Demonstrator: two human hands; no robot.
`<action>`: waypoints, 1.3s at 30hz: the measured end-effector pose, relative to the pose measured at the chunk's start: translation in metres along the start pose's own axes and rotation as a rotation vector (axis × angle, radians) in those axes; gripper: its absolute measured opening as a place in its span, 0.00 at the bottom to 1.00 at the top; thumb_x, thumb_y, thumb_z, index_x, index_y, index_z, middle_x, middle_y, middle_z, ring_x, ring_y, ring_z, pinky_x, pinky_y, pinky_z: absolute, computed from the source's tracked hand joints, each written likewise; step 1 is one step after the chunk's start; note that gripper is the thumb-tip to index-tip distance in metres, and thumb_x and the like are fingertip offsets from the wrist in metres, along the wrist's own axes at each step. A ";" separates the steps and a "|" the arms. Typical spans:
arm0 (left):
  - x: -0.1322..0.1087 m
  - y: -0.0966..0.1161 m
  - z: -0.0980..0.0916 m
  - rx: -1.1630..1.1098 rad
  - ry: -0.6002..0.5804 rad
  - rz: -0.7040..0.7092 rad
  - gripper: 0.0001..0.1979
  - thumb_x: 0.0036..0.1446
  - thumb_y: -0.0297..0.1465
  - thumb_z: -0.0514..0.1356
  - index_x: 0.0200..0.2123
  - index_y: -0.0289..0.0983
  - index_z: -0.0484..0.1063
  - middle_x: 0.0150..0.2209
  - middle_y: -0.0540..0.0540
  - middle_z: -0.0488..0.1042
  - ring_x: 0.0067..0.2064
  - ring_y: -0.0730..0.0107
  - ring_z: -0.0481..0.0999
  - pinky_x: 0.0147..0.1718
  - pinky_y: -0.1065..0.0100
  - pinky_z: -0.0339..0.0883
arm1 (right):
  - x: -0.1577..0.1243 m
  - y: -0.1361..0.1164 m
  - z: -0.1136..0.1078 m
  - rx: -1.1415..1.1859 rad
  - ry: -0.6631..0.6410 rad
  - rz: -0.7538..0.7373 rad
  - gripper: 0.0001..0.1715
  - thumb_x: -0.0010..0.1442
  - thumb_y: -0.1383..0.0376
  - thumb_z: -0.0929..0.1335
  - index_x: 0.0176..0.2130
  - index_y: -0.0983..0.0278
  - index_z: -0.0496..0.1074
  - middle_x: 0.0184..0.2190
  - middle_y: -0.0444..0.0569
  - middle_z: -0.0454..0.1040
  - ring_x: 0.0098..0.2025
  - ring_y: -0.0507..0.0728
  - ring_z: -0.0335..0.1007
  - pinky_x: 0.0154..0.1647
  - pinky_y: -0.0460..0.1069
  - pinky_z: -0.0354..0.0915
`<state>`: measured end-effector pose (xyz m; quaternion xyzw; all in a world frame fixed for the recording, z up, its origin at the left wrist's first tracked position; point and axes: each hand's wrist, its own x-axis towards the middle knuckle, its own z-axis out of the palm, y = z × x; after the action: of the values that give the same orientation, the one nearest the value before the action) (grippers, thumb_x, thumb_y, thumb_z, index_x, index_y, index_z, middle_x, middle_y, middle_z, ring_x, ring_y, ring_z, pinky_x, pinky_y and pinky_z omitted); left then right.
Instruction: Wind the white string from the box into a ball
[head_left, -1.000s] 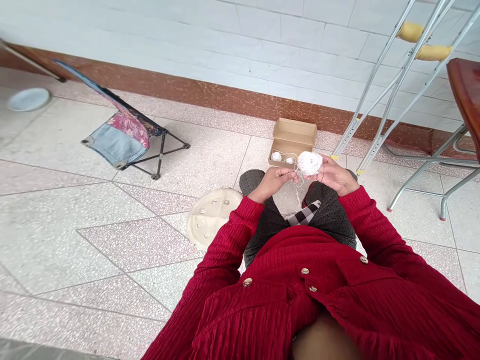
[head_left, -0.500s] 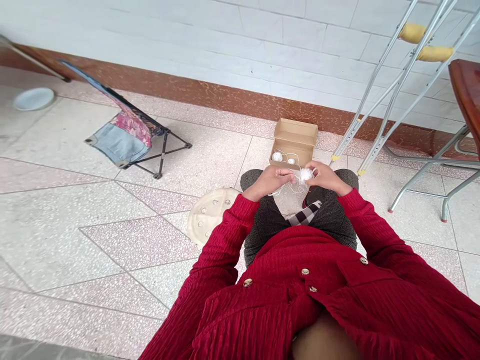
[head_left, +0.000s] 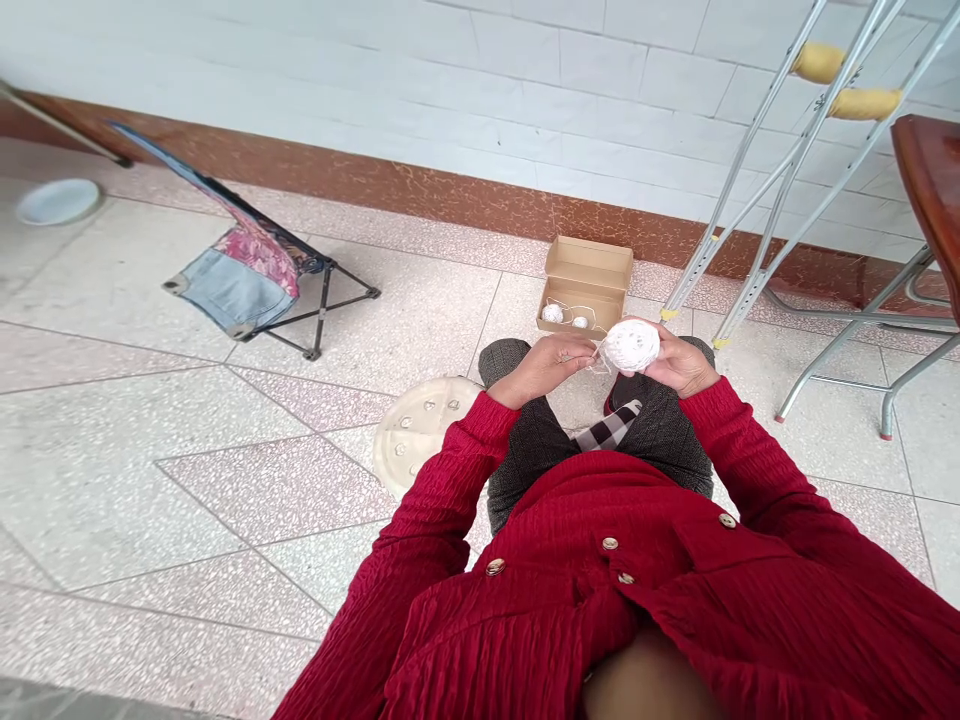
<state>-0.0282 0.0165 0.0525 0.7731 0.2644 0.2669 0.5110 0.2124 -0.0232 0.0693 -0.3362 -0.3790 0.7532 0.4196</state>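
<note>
A white ball of yarn (head_left: 631, 345) rests in my right hand (head_left: 681, 366), whose fingers curl round its right side and underside. Just left of the ball, my left hand (head_left: 553, 364) pinches the loose white yarn (head_left: 602, 362) that comes off it. Both hands are above my knees. Beyond them on the floor stands an open cardboard box (head_left: 589, 262). Inside it lie a small white yarn ball (head_left: 552, 313) and a smaller white yarn ball (head_left: 580, 322), with a strand trailing over them.
A cream round lid-like disc (head_left: 396, 440) with holes lies on the floor by my left leg. Further left stands a folding chair (head_left: 240, 280), and beyond it a pale basin (head_left: 58, 202). Metal crutches (head_left: 780, 190) lean on the wall at right, near a brown-seated chair (head_left: 930, 180).
My right hand has turned, and the yarn ball now faces up, showing larger and further right. My left hand has shifted slightly right, still at the yarn.
</note>
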 end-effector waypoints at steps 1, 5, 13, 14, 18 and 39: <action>0.000 -0.003 0.002 -0.034 0.009 -0.037 0.15 0.64 0.43 0.63 0.39 0.39 0.84 0.45 0.42 0.84 0.50 0.60 0.80 0.56 0.57 0.69 | 0.001 -0.004 0.005 -0.009 0.017 -0.031 0.36 0.41 0.58 0.77 0.50 0.59 0.73 0.44 0.51 0.80 0.37 0.59 0.75 0.33 0.53 0.73; 0.002 -0.011 0.005 -0.138 0.083 -0.133 0.18 0.63 0.44 0.63 0.43 0.36 0.84 0.45 0.43 0.84 0.49 0.59 0.81 0.55 0.58 0.70 | 0.002 -0.017 0.020 -0.014 -0.025 -0.095 0.37 0.43 0.60 0.77 0.54 0.58 0.72 0.45 0.49 0.79 0.39 0.58 0.75 0.32 0.50 0.72; -0.001 -0.013 -0.008 -0.056 0.184 -0.168 0.19 0.61 0.45 0.65 0.43 0.35 0.84 0.46 0.42 0.84 0.47 0.59 0.81 0.53 0.59 0.71 | -0.003 -0.012 0.020 -0.011 0.080 -0.095 0.32 0.46 0.56 0.75 0.50 0.59 0.72 0.50 0.53 0.79 0.48 0.63 0.76 0.39 0.55 0.75; -0.001 -0.013 -0.008 -0.044 0.177 -0.162 0.19 0.61 0.45 0.65 0.44 0.35 0.84 0.46 0.41 0.84 0.48 0.59 0.81 0.53 0.59 0.71 | -0.002 -0.012 0.019 -0.007 0.121 -0.110 0.31 0.47 0.56 0.74 0.51 0.58 0.72 0.51 0.52 0.79 0.50 0.63 0.75 0.41 0.56 0.75; -0.002 -0.014 -0.009 -0.038 0.215 -0.122 0.20 0.65 0.46 0.61 0.42 0.35 0.83 0.46 0.42 0.84 0.49 0.61 0.80 0.56 0.60 0.68 | -0.001 -0.018 0.022 0.062 0.180 -0.136 0.29 0.47 0.60 0.73 0.51 0.56 0.72 0.52 0.50 0.79 0.51 0.62 0.75 0.43 0.56 0.76; 0.004 -0.032 -0.010 0.154 0.441 -0.151 0.26 0.63 0.31 0.62 0.64 0.37 0.69 0.61 0.38 0.75 0.60 0.57 0.76 0.63 0.52 0.65 | 0.010 -0.028 0.038 0.109 0.191 -0.236 0.27 0.50 0.61 0.76 0.50 0.57 0.73 0.48 0.47 0.81 0.47 0.59 0.76 0.44 0.54 0.77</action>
<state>-0.0362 0.0369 0.0264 0.7110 0.4461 0.3694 0.3988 0.1877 -0.0152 0.1098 -0.3359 -0.3328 0.6829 0.5568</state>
